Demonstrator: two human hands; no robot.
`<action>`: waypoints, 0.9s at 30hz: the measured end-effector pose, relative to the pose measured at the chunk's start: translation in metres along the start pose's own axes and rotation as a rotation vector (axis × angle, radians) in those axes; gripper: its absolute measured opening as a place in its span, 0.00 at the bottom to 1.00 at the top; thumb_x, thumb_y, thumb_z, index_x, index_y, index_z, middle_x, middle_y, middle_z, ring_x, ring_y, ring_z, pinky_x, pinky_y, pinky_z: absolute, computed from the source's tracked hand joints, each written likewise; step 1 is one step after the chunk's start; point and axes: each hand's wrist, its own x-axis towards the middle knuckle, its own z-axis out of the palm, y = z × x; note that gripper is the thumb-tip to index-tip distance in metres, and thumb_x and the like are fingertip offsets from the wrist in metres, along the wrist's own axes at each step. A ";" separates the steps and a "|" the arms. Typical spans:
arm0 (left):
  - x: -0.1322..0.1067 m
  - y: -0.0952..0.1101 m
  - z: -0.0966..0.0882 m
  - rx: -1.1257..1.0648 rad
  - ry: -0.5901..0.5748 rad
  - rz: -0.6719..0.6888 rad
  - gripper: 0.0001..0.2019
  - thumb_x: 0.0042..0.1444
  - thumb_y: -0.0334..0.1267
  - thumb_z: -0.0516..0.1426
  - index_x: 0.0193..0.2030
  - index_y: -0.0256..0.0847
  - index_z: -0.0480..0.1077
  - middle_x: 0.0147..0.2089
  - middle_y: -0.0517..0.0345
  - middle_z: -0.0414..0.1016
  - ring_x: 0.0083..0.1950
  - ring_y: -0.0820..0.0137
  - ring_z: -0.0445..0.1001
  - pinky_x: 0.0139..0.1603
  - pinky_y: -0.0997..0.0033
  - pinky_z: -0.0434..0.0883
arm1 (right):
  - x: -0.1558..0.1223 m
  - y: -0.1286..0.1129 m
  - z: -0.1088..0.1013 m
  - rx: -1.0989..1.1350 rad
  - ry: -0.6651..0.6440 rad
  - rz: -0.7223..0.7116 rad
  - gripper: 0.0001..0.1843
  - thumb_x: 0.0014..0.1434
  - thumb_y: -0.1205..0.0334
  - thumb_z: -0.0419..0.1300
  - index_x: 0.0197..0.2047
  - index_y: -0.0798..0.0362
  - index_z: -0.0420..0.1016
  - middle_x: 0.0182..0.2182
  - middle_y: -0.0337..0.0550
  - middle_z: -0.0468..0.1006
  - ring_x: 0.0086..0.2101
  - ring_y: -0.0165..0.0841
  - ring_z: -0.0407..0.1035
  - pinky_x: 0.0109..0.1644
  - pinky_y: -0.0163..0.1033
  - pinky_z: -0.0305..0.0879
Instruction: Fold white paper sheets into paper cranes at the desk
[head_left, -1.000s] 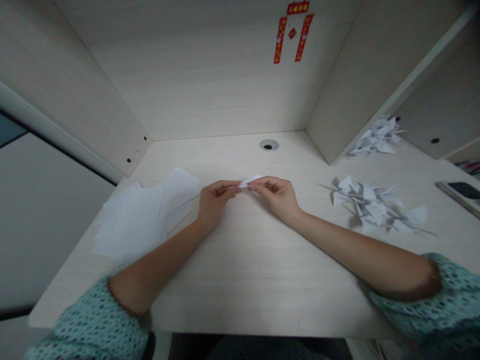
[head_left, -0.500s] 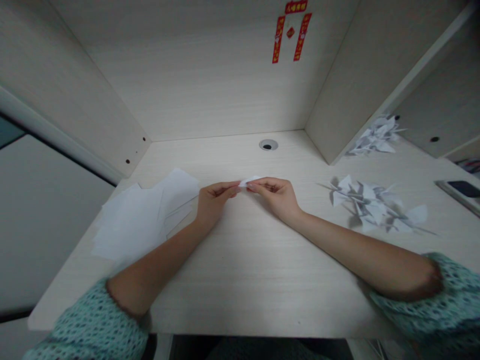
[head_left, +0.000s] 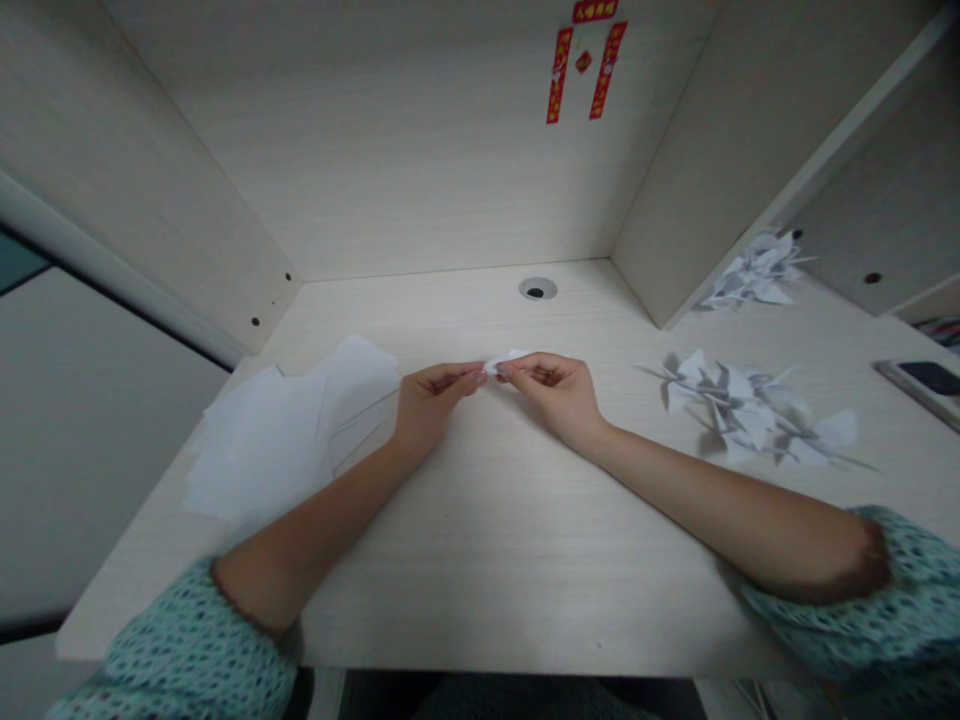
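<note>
1. Desk (head_left: pixel 525 590) of pale wood-grain laminate, boxed in by a back panel (head_left: pixel 420 150) and side panels. A cable grommet (head_left: pixel 538 288) sits near the back edge, and a red paper charm (head_left: pixel 586 62) hangs on the back panel.
2. Loose white sheets (head_left: pixel 262 430) overlap on the left of the desk, just beside the left forearm (head_left: pixel 322 525).
3. A heap of paper cranes (head_left: pixel 742 410) lies on the right, a smaller heap (head_left: pixel 757 272) sits against the right panel, and a phone (head_left: pixel 930 378) rests at the far right edge.
4. Both forearms reach in from the near edge, in teal dotted sleeves (head_left: pixel 187 645), and meet mid-desk, well apart from both heaps.
5. Left hand (head_left: pixel 431 395) and right hand (head_left: pixel 555 392) are both closed in a fingertip pinch, thumbs and fingers brought together, facing each other.
6. Folded paper (head_left: pixel 504 361), small and white, lies between the hands — long axis running crosswise, rising slightly to the right. The right hand is nearer, covering more of it; the left holds only its left end.
</note>
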 end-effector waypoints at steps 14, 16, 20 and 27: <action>-0.002 -0.001 0.001 0.000 0.035 0.039 0.15 0.45 0.45 0.66 0.38 0.40 0.79 0.36 0.53 0.82 0.38 0.69 0.78 0.43 0.69 0.74 | 0.005 0.001 0.001 0.069 0.070 0.123 0.13 0.40 0.54 0.72 0.28 0.51 0.81 0.27 0.42 0.82 0.29 0.33 0.76 0.39 0.41 0.73; -0.002 -0.002 0.000 -0.011 0.039 0.034 0.16 0.45 0.45 0.66 0.40 0.41 0.79 0.36 0.53 0.82 0.37 0.69 0.78 0.42 0.69 0.74 | 0.005 0.001 0.001 0.080 0.078 0.124 0.13 0.40 0.54 0.72 0.27 0.52 0.81 0.27 0.43 0.82 0.28 0.33 0.75 0.38 0.41 0.73; -0.001 -0.005 0.000 -0.030 0.044 0.025 0.20 0.44 0.45 0.66 0.45 0.42 0.78 0.37 0.54 0.82 0.37 0.69 0.78 0.42 0.68 0.74 | 0.004 0.001 0.001 0.094 0.072 0.106 0.11 0.41 0.55 0.72 0.28 0.52 0.81 0.28 0.43 0.83 0.29 0.33 0.76 0.39 0.41 0.73; 0.001 -0.006 0.000 -0.069 0.028 0.000 0.18 0.44 0.44 0.66 0.44 0.42 0.78 0.39 0.53 0.82 0.39 0.69 0.79 0.46 0.67 0.74 | 0.004 0.001 0.002 0.112 0.063 0.123 0.10 0.40 0.57 0.72 0.27 0.51 0.80 0.29 0.42 0.83 0.30 0.32 0.76 0.41 0.41 0.72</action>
